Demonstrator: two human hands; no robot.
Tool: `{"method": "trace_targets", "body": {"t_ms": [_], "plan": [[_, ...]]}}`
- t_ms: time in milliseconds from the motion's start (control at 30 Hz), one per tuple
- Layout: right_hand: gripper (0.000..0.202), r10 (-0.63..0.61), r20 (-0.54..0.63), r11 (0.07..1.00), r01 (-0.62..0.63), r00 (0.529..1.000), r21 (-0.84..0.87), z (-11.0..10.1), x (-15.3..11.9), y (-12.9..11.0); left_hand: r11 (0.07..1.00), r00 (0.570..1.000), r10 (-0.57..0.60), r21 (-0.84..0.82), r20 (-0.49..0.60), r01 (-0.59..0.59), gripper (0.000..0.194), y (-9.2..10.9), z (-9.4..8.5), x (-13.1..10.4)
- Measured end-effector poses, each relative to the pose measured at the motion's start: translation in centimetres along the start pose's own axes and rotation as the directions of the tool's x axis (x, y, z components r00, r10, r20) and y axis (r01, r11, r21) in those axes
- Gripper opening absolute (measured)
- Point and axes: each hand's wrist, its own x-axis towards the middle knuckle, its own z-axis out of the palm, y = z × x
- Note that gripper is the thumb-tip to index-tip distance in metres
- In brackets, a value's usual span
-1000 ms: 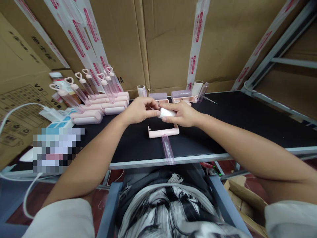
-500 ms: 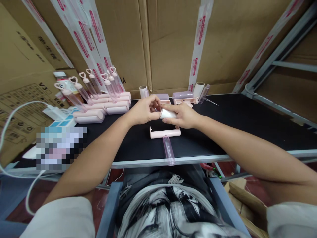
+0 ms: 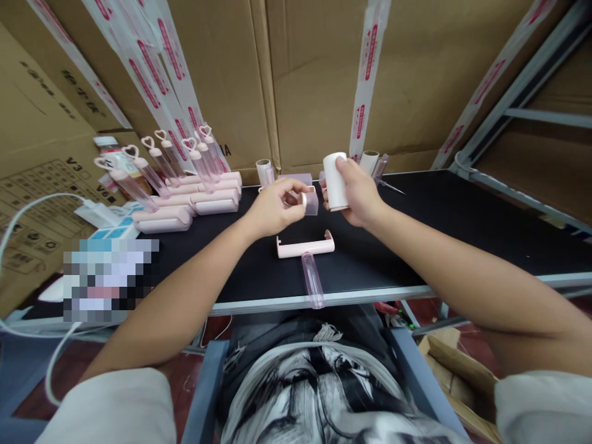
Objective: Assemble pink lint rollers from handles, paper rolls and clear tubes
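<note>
My right hand (image 3: 358,191) grips a white roll (image 3: 335,181), held nearly upright above the black table. To its left, my left hand (image 3: 277,206) holds a small piece (image 3: 311,201) with a clear, pinkish flap sticking out to the right; its far part is hidden by the fingers. Below both hands lies a pink holder frame (image 3: 305,248) with two upturned ends. A clear pinkish tube handle (image 3: 313,280) runs from that frame to the table's front edge.
Several pink rollers (image 3: 215,201) with clear, heart-topped handles stand at the left, by a bottle (image 3: 107,148) and a power strip (image 3: 113,229). Further back are a small white roll (image 3: 263,172), another roll (image 3: 369,161) and a thin metal tool (image 3: 393,187). Cardboard walls the back.
My hands have moved apart. The white roll has come away to the right in my right hand and turned upright, while the clear flap now shows at my left fingers.
</note>
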Motion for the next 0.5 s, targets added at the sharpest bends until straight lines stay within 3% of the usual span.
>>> {"method": "trace_targets", "body": {"t_ms": [100,200,300,400,500], "plan": [[0.079,-0.034,-0.009,0.999,0.034,0.999,-0.011,-0.6,0.9,0.7,0.961,0.982,0.180,0.202,0.063,-0.189,0.041,0.9,1.6,-0.7],[0.089,-0.076,0.035,0.995,0.078,0.996,-0.058,-1.3,1.7,1.4,0.918,0.954,0.268,0.265,0.131,-0.294,0.047,1.3,2.9,-1.2],[0.087,-0.062,-0.014,0.998,0.061,0.998,-0.032,-1.4,2.1,2.1,0.913,0.956,0.273,0.287,0.104,-0.291,0.048,1.0,3.7,-1.2],[0.083,-0.055,-0.145,0.998,0.058,0.988,0.017,-0.8,2.4,3.0,0.919,0.964,0.253,0.291,0.086,-0.267,0.048,0.3,4.2,-0.8],[0.084,-0.087,-0.238,0.996,0.092,0.967,0.012,-0.3,2.6,3.7,0.928,0.971,0.219,0.285,0.100,-0.239,0.039,0.1,4.1,-0.6]]}}
